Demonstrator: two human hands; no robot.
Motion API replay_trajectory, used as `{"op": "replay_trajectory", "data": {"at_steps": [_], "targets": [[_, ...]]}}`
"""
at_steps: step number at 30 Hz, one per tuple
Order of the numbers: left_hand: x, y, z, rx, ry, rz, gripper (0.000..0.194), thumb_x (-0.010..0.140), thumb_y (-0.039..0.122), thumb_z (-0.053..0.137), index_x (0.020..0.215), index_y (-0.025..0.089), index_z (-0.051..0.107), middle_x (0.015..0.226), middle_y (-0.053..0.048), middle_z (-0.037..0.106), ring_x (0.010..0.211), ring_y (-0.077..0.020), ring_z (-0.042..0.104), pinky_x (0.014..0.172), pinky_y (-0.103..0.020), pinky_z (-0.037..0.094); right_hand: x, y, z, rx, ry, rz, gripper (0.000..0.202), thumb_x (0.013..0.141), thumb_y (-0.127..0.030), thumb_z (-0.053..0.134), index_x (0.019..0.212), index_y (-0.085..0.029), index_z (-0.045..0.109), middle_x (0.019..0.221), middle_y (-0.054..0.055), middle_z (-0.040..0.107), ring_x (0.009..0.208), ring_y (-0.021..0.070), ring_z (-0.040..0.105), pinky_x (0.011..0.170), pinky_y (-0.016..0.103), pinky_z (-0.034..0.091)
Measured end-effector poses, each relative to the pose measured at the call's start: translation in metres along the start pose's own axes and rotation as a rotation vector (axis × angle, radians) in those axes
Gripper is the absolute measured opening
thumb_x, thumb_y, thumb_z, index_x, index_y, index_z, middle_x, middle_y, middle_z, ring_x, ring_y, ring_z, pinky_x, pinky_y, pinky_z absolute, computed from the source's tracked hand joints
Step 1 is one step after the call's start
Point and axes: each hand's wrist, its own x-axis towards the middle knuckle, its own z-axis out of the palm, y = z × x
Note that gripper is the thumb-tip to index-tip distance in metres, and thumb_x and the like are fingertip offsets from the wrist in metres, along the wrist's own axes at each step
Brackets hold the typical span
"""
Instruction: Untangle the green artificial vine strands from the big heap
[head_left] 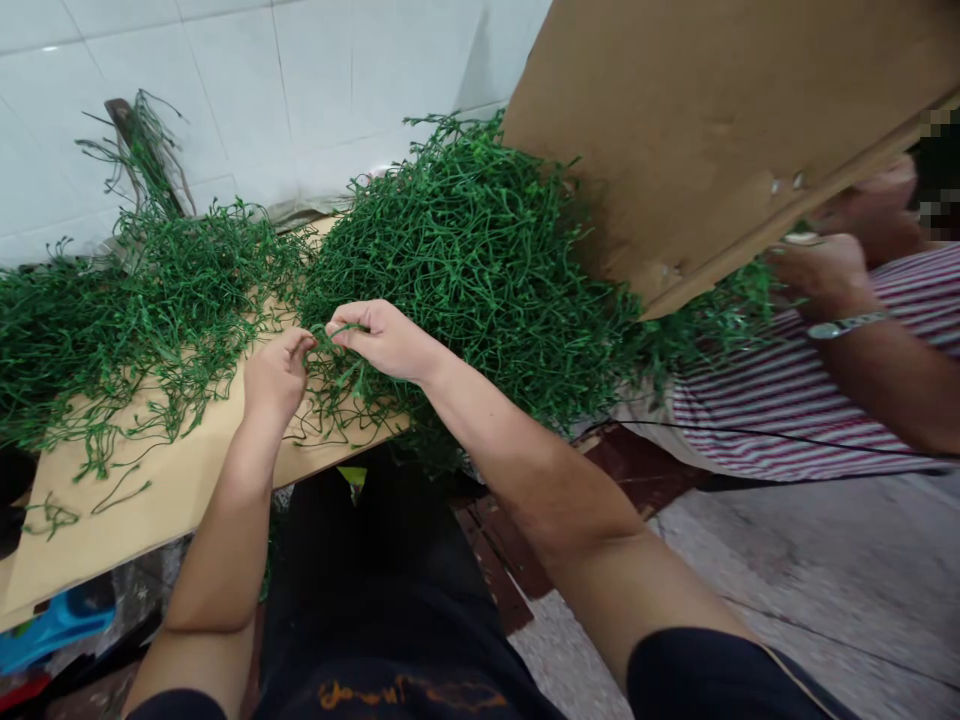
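Observation:
My right hand (382,340) is closed in a pinch on a thin green artificial plant stem (351,327). Close beside it, my left hand (277,375) has thumb and fingers pressed together; whatever they pinch is too small to make out against the green behind. Both hands are over the near edge of a tan board (187,480). Just beyond my right hand rises a big heap of green artificial stems (465,250) with small branched tips. A looser pile of the same stems (180,270) spreads across the board to the left, with a few single stems nearer me.
A large brown cardboard sheet (675,130) leans over the heap's right side. Beyond it sits another person in a striped garment (810,370), a hand (832,275) near some stems. White tiled wall (225,90) stands behind. A blue plastic object (60,625) lies below the board.

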Motion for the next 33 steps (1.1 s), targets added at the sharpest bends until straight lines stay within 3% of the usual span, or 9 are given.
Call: {"op": "replay_trajectory", "data": {"at_steps": [3,5,7,9,12,18,25,29,33], "targets": [[0.018,-0.020,-0.004,0.187,0.100,-0.139,0.020,0.080,0.025,0.044,0.075,0.022,0.064,0.069,-0.003,0.064,0.066,-0.0183,0.055,0.060,-0.027,0.031,-0.014,-0.011,0.004,-0.041,-0.061,-0.108,0.021,0.078,-0.019,0.047,0.058,-0.017,0.041,0.058,-0.003,0.039,0.059,0.0081,0.037,0.061,0.024,0.032],[0.029,-0.035,-0.009,0.252,0.142,-0.293,0.019,0.078,0.023,0.046,0.072,0.022,0.064,0.067,-0.004,0.064,0.066,-0.0193,0.055,0.059,-0.027,0.030,-0.025,-0.020,0.001,-0.003,-0.104,-0.194,0.023,0.081,-0.024,0.045,0.059,-0.018,0.042,0.059,-0.002,0.040,0.058,0.0084,0.038,0.059,0.025,0.032],[0.035,-0.043,-0.013,0.187,0.163,-0.341,0.022,0.080,0.026,0.045,0.074,0.021,0.065,0.065,-0.004,0.063,0.063,-0.0183,0.054,0.058,-0.027,0.030,-0.032,-0.024,-0.005,0.033,-0.058,-0.174,0.029,0.084,-0.034,0.045,0.059,-0.018,0.042,0.057,-0.002,0.039,0.056,0.0081,0.036,0.056,0.024,0.030],[0.037,-0.041,-0.013,0.060,0.127,-0.270,0.026,0.081,0.031,0.044,0.080,0.020,0.067,0.064,-0.003,0.063,0.061,-0.0168,0.054,0.059,-0.026,0.033,-0.034,-0.022,-0.012,0.075,0.017,-0.061,0.038,0.083,-0.047,0.047,0.059,-0.018,0.041,0.054,-0.004,0.034,0.051,0.0071,0.031,0.051,0.024,0.027],[0.038,-0.027,-0.007,-0.069,0.030,-0.141,0.028,0.079,0.035,0.048,0.085,0.017,0.069,0.063,-0.003,0.063,0.059,-0.0152,0.054,0.060,-0.026,0.036,-0.030,-0.018,-0.017,0.146,0.017,0.031,0.048,0.078,-0.062,0.048,0.060,-0.018,0.043,0.052,-0.006,0.030,0.048,0.0062,0.026,0.048,0.024,0.022],[0.031,-0.016,0.002,-0.212,-0.005,-0.070,0.030,0.078,0.033,0.048,0.090,0.016,0.070,0.058,-0.001,0.059,0.055,-0.0130,0.052,0.057,-0.024,0.038,-0.026,-0.012,-0.024,0.128,0.142,0.089,0.051,0.072,-0.065,0.053,0.056,-0.018,0.040,0.053,-0.005,0.032,0.050,0.0059,0.028,0.049,0.024,0.021],[0.016,0.002,-0.008,0.170,0.004,0.199,0.027,0.082,0.027,0.047,0.091,0.019,0.071,0.084,-0.007,0.070,0.079,-0.0200,0.060,0.074,-0.030,0.041,-0.013,-0.002,-0.027,-0.080,0.223,0.200,0.038,0.068,-0.045,0.069,0.061,-0.018,0.044,0.054,-0.007,0.030,0.052,0.0057,0.025,0.050,0.024,0.021],[0.013,0.017,-0.012,0.403,-0.073,0.332,0.025,0.081,0.019,0.046,0.089,0.019,0.070,0.080,-0.008,0.069,0.079,-0.0224,0.058,0.069,-0.032,0.038,0.001,-0.002,-0.022,-0.153,0.132,0.172,0.019,0.072,-0.028,0.065,0.071,-0.015,0.052,0.059,-0.005,0.038,0.056,0.0067,0.030,0.055,0.024,0.025],[0.009,0.023,-0.013,0.510,-0.082,0.374,0.022,0.080,0.016,0.045,0.079,0.018,0.066,0.075,-0.008,0.067,0.078,-0.0225,0.058,0.065,-0.032,0.035,0.004,0.001,-0.021,-0.292,0.136,0.145,0.025,0.076,-0.020,0.057,0.056,-0.015,0.042,0.057,-0.005,0.033,0.058,0.0069,0.030,0.058,0.025,0.023]]}}
